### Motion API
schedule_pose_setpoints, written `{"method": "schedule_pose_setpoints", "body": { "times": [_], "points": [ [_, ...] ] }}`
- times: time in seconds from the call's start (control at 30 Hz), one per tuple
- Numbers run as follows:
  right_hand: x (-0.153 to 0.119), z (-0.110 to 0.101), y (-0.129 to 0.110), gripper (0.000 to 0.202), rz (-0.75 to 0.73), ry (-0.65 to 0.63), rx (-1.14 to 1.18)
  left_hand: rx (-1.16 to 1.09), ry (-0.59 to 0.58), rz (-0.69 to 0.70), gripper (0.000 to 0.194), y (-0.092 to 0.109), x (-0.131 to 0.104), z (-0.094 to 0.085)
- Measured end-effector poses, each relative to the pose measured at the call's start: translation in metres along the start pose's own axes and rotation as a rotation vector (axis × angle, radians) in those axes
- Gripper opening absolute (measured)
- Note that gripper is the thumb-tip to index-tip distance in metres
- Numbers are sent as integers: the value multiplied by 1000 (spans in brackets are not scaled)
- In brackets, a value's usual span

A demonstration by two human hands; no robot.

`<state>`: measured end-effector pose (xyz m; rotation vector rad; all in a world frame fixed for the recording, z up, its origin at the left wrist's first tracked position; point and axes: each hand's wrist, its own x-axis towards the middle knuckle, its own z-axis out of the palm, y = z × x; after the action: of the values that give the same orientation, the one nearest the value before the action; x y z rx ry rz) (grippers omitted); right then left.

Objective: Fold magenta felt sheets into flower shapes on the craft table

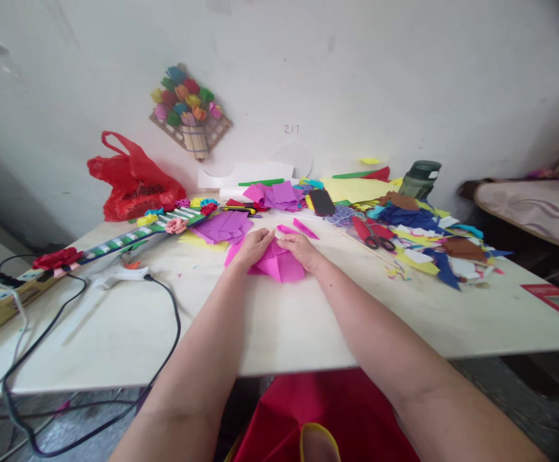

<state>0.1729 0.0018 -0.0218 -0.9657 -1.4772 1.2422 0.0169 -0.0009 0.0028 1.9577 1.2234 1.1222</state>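
Over the middle of the table, my left hand (256,246) and my right hand (300,249) meet fingertip to fingertip, both closed in a pinch on pink paper. Bright pink paper (279,264) spreads beneath and between them; my fingers partly cover it, so its folds at the fingertips are hard to make out. Just beyond my right hand lie narrow pink paper strips (305,228). A stack of purple paper (224,226) rests past my left hand, with yellow paper (203,242) under it.
At left are a white hot glue gun (120,274) with a black cord, a flower-decorated strip (129,239) and a red plastic bag (132,176). Scissors (379,239), a phone (323,203), paper scraps (433,234) and a dark green bottle (420,179) lie or stand to the right.
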Motion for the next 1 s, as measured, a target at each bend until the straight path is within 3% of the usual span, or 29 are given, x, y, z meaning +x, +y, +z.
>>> {"method": "schedule_pose_setpoints", "body": {
  "times": [0.37,0.53,0.73,1.0],
  "points": [
    [0,0,-1,32,-1,-38,20,-105,-35,-31,38,6,-4,-1],
    [-1,1,-3,34,-18,-39,-11,-51,-44,-16,36,5,-2,0],
    [0,0,-1,29,36,-11,59,-55,81,-20,35,-2,-1,-3],
    [6,-2,5,26,-30,104,-47,-68,191,-51,32,-9,2,-5]
  ]
}}
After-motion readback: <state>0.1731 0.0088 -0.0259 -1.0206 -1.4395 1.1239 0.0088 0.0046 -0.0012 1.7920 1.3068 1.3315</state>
